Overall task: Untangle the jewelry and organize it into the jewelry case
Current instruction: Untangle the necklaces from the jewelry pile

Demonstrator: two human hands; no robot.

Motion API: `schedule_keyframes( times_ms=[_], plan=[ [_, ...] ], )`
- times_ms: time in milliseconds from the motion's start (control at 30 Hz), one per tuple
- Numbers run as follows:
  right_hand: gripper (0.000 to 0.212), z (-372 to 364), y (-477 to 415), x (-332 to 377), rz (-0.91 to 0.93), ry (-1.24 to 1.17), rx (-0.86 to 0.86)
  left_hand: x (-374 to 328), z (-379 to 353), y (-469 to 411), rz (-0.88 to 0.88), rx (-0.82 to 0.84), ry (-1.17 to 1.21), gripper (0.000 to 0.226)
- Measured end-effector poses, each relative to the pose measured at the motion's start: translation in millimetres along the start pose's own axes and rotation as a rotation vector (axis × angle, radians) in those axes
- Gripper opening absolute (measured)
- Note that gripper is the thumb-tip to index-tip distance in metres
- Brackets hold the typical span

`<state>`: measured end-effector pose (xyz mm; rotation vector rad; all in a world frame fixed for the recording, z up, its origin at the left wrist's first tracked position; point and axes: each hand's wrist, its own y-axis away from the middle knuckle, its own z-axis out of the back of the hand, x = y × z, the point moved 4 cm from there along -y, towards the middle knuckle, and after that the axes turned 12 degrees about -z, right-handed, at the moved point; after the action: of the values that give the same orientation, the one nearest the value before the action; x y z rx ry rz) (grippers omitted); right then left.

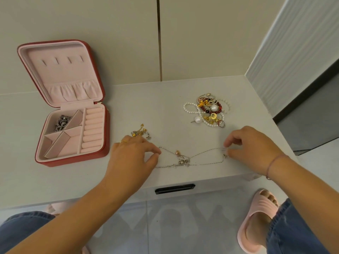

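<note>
A thin silver chain (205, 153) lies stretched across the white tabletop near its front edge, knotted in the middle around a small pinkish pendant (178, 152). My left hand (134, 156) pinches the chain's left end. My right hand (251, 143) pinches its right end by the clasp. The red jewelry case (45, 163) stands open at the left, pink inside, with a dark sparkly piece (61, 122) in its back left compartment. A tangled pile of pearls, red beads and gold pieces (208, 110) sits behind my right hand. A small gold and silver clump (140, 132) lies just behind my left hand.
The white tabletop (165, 110) meets a wall at the back and a ribbed panel (293, 52) at the right. A black drawer handle (174, 188) is set in the front below the edge. My knees and pink slippers (256, 222) show below.
</note>
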<state>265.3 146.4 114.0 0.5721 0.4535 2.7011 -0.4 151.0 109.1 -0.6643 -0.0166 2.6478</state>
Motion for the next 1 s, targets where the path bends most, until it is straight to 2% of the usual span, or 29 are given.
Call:
schedule_keyframes(
  times_ms=[67,233,533,667,800,900,1000],
  plan=[
    [0.012,-6,4,11,0.085,-0.025,0.002,-1,-6,-5,-0.075,-0.014,0.052,0.012],
    [0.019,-37,12,39,0.276,-0.07,0.095,-3,-31,-19,-0.186,0.049,0.073,0.03],
    [0.008,-48,5,38,0.312,-0.129,-0.052,-2,-40,-30,-0.219,-0.032,0.045,0.004],
    [0.005,-50,3,39,0.316,-0.11,-0.097,-5,-45,-28,-0.23,-0.016,-0.007,0.004],
    [0.006,-54,4,43,0.349,0.033,-0.108,-7,-50,-25,-0.21,0.042,-0.053,0.009],
    [0.006,-56,5,43,0.349,0.088,-0.082,-9,-41,-25,-0.201,0.05,0.07,0.007],
    [0.011,-52,3,42,0.339,-0.049,-0.023,-15,-23,-25,-0.155,0.044,0.327,0.008]
  ],
)
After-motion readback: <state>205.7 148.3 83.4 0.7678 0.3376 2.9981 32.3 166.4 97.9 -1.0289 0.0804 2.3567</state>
